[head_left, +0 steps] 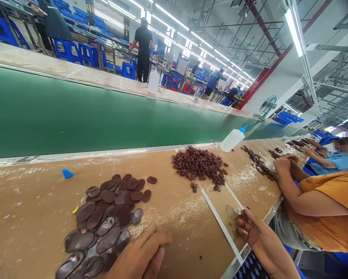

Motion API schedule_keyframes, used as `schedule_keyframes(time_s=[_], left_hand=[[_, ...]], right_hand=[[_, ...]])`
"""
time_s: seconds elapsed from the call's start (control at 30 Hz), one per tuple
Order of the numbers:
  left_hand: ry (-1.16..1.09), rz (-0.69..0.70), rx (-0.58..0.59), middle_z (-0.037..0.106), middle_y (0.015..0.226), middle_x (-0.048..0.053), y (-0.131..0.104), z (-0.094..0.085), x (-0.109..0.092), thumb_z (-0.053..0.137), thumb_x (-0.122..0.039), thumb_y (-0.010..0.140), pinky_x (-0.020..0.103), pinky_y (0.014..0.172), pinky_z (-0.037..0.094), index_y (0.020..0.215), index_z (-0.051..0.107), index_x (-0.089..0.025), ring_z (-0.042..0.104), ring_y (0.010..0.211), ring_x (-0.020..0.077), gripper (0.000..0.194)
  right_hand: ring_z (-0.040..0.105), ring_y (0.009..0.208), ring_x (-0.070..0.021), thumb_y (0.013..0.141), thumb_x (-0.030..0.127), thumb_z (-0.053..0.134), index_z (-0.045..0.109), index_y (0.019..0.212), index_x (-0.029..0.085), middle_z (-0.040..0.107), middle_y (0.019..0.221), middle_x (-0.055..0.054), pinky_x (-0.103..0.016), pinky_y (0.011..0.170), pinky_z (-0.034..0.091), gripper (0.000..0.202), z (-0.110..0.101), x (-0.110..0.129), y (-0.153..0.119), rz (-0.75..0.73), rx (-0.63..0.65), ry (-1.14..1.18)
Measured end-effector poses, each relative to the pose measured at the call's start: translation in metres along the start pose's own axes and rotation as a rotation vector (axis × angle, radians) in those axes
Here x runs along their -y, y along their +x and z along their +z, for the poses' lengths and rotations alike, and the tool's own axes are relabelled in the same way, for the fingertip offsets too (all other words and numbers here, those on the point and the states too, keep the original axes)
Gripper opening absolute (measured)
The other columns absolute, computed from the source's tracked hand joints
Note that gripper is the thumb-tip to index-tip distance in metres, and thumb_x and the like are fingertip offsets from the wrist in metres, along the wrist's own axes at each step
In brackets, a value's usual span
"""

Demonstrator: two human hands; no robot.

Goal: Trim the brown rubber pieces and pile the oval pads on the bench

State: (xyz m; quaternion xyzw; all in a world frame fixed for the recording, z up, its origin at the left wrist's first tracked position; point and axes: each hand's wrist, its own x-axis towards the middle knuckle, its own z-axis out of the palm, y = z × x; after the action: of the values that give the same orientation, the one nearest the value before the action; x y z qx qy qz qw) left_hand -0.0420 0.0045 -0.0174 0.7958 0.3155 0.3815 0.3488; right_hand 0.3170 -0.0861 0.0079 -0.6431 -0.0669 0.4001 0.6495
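Nearest the lens, the left hand (140,257) lies on the brown desk (31,217), fingers (159,238) loosely curled and gripping nothing, touching the edge of a heap of dark brown flat oval pieces (104,221); the right hand (257,234) rests further right, fingertips (243,217) pinched on a small dark brown piece (245,211) beside a white strip (222,226); a pile of small dark brown tangled parts (200,164) sits beyond, near a white squeeze bottle with a blue nozzle (233,138); a blue cap (67,174) lies apart on the left; behind runs a green conveyor belt (75,112); a co-worker's arm in an orange sleeve (307,193) works to the right
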Motion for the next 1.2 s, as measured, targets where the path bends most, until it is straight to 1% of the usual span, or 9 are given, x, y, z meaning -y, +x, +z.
schedule_keyframes(time_s=[0.17,0.33,0.5,0.67,0.73,0.83,0.93,1.0,1.2], left_hand=[[0.012,0.007,-0.020,0.059,0.080,0.001,0.000,0.000,-0.001,0.044,-0.039,0.103,0.017,0.064,0.056,0.102,0.068,-0.029,0.066,0.072,0.0152,0.027],[-0.011,-0.013,0.014,0.061,0.087,0.004,-0.004,0.007,-0.001,0.036,-0.036,0.105,0.017,0.058,0.053,0.104,0.064,-0.025,0.063,0.069,0.0144,0.030],[-0.012,0.052,0.027,0.063,0.091,0.005,-0.004,0.001,-0.002,0.030,-0.033,0.106,0.024,0.075,0.056,0.112,0.059,-0.025,0.063,0.081,0.0172,0.030],[-0.001,0.052,0.083,0.067,0.093,0.003,0.001,-0.015,-0.011,0.036,-0.032,0.106,0.022,0.079,0.058,0.115,0.061,-0.028,0.067,0.085,0.0177,0.027],[0.005,0.034,0.096,0.068,0.098,0.004,0.000,-0.015,-0.012,0.037,-0.032,0.106,0.023,0.081,0.058,0.116,0.060,-0.028,0.067,0.091,0.0181,0.026],[-0.008,0.018,0.097,0.068,0.101,0.004,-0.004,-0.009,-0.008,0.034,-0.030,0.107,0.024,0.084,0.056,0.115,0.059,-0.027,0.066,0.097,0.0180,0.026],[-0.032,0.008,0.105,0.066,0.097,0.004,-0.008,-0.002,-0.004,0.031,-0.028,0.107,0.025,0.081,0.054,0.114,0.058,-0.026,0.064,0.092,0.0177,0.028],[-0.035,0.000,0.102,0.065,0.096,0.004,-0.007,-0.002,-0.003,0.030,-0.028,0.107,0.026,0.079,0.054,0.114,0.058,-0.026,0.064,0.090,0.0176,0.029],[-0.012,0.056,0.102,0.067,0.092,0.003,0.003,-0.015,-0.013,0.037,-0.026,0.105,0.023,0.076,0.058,0.113,0.061,-0.027,0.066,0.083,0.0169,0.025]], right_hand=[[0.067,0.071,-0.0137,0.066,0.033,0.094,0.074,0.087,0.022,0.070,0.083,0.003,-0.021,0.055,0.058,0.031,0.004,0.000,-0.002,-0.008,0.001,-0.011],[0.067,0.069,-0.0143,0.060,0.033,0.097,0.075,0.084,0.019,0.072,0.083,0.001,-0.020,0.055,0.058,0.036,0.008,0.002,-0.005,-0.011,-0.005,-0.022],[0.066,0.069,-0.0155,0.052,0.035,0.100,0.076,0.082,0.018,0.072,0.082,0.001,-0.021,0.054,0.059,0.042,0.011,0.004,-0.005,-0.002,-0.024,-0.033],[0.066,0.069,-0.0156,0.050,0.033,0.101,0.076,0.085,0.017,0.071,0.082,0.001,-0.021,0.054,0.059,0.046,0.013,0.004,-0.005,-0.007,-0.024,-0.044],[0.067,0.068,-0.0153,0.052,0.033,0.100,0.076,0.086,0.018,0.072,0.083,0.001,-0.021,0.054,0.059,0.045,0.012,0.004,-0.005,-0.004,-0.022,-0.045],[0.067,0.069,-0.0157,0.053,0.033,0.100,0.075,0.087,0.018,0.072,0.083,0.000,-0.021,0.054,0.059,0.044,0.009,0.006,-0.002,0.010,-0.018,-0.041],[0.068,0.070,-0.0177,0.053,0.032,0.100,0.075,0.087,0.016,0.072,0.082,-0.002,-0.023,0.054,0.059,0.045,0.005,0.008,0.002,0.037,-0.014,-0.038],[0.068,0.070,-0.0179,0.052,0.031,0.100,0.075,0.086,0.017,0.072,0.081,-0.002,-0.023,0.053,0.059,0.045,0.005,0.009,0.003,0.045,-0.017,-0.036],[0.068,0.068,-0.0157,0.052,0.030,0.100,0.074,0.085,0.020,0.072,0.079,0.001,-0.020,0.054,0.059,0.043,0.010,0.007,-0.001,0.020,-0.037,-0.032]])
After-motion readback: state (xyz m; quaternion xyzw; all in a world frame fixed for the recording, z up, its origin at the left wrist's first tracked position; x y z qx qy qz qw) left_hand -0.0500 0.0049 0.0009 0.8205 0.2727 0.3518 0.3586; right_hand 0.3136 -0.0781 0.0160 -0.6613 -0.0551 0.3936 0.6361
